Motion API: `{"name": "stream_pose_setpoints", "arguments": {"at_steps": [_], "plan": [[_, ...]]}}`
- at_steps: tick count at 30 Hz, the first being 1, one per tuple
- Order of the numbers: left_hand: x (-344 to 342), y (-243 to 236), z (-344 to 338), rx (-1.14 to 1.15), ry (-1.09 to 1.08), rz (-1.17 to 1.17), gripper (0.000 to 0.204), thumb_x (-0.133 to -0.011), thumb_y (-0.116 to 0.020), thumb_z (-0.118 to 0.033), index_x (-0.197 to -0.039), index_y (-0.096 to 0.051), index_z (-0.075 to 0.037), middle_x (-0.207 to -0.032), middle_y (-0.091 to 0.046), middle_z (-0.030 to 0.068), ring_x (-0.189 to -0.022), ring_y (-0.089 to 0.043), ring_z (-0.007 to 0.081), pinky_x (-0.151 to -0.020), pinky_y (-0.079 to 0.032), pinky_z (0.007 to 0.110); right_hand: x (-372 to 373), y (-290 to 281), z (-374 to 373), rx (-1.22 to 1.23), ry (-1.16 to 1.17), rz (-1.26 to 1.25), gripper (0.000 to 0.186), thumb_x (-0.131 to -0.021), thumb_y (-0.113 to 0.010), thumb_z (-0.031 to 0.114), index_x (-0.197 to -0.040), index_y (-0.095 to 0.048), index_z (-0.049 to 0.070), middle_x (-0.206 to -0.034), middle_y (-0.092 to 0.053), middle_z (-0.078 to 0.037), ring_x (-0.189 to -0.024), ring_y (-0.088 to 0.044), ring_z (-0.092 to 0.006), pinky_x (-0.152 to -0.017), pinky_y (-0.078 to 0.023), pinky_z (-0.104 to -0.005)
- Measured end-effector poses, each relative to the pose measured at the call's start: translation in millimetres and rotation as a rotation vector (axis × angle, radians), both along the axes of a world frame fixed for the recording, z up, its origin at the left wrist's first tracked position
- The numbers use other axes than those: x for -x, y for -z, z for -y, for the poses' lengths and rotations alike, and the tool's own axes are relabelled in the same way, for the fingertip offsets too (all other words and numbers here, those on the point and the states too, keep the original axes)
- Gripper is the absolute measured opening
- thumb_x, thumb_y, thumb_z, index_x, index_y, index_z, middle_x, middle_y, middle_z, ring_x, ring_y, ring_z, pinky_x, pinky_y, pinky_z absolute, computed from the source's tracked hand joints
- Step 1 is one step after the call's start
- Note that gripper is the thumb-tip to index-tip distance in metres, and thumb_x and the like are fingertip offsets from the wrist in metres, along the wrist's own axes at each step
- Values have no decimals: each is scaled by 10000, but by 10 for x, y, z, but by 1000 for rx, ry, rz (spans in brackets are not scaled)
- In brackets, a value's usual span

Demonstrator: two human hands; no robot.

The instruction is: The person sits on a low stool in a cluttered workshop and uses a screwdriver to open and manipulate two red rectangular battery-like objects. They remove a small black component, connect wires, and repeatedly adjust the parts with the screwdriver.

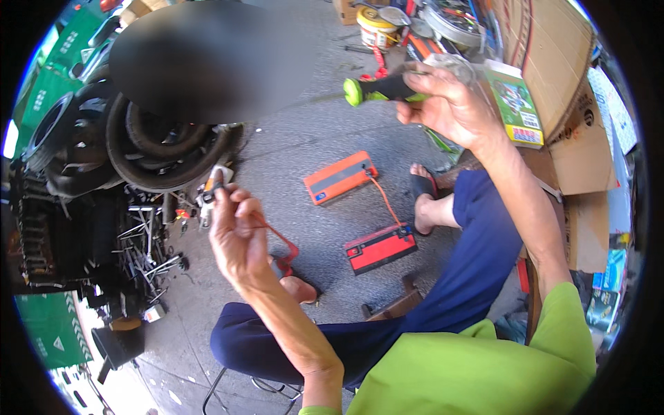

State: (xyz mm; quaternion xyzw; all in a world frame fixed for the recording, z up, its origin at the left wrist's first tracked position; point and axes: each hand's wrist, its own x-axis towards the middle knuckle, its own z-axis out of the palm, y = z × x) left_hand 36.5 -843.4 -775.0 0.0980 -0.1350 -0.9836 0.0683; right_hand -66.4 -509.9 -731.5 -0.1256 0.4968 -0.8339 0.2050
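Note:
My right hand (pixel 448 104) is raised at the upper right, its fingers closed round a black and lime-green handle (pixel 387 88). From the handle's green end a thin line like a shaft runs left into a blurred area. On the left, my left hand (pixel 238 238) pinches the dark end of a red cable (pixel 283 241), which hangs down beside my foot. On the ground between my feet are an orange battery (pixel 342 178) with a grey band and a red and black battery (pixel 381 249). An orange lead (pixel 387 200) joins these two.
Tyres (pixel 155 149) are stacked at the far left above scattered metal tools (pixel 149 238). Cardboard boxes (pixel 553 62) and a green-yellow box (pixel 514 104) stand at the right. A yellow-rimmed bucket (pixel 377 29) stands far off. A low wooden stool (pixel 398 304) is by my legs.

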Motion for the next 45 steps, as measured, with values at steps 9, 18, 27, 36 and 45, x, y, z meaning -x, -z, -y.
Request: {"name": "stream_pose_setpoints", "arguments": {"at_steps": [9,18,27,36,45], "plan": [[34,31,-190,250,-177,167,79,-910,-592,-8,-963,-534,-12,-892,-629,132,-777,-639,189,-660,-569,275,-193,-99,201,-255,38,-93,312,-900,-641,203,-1139,-569,15,-906,-626,-76,-759,-632,-142,-705,-532,-288],[83,131,-312,411,-231,232,150,-887,-600,29,-1021,-541,-2,-875,-627,132,-765,-646,210,-664,-584,330,-258,-100,298,-346,82,-168,356,-872,-690,217,-1122,-578,-9,-868,-642,-55,-720,-647,-115,-661,-547,-254],[108,196,-408,459,-232,235,221,-876,-624,14,-1090,-567,13,-869,-641,142,-748,-659,226,-689,-596,357,-281,-101,336,-415,81,-218,335,-872,-685,178,-1121,-568,-13,-891,-634,-60,-739,-629,-111,-677,-536,-257],[127,291,-491,589,-310,263,155,-868,-647,-8,-1012,-609,34,-825,-647,99,-702,-661,200,-669,-599,366,-338,-190,344,-595,118,-359,314,-879,-669,186,-1102,-562,-7,-833,-638,-43,-739,-623,-90,-688,-504,-229],[116,446,-474,626,-228,352,199,-857,-630,25,-1052,-609,59,-799,-633,83,-656,-657,188,-628,-599,345,-557,-258,451,-761,189,-736,351,-803,-735,179,-1090,-586,41,-909,-656,-102,-856,-646,-197,-748,-499,-329]]}}
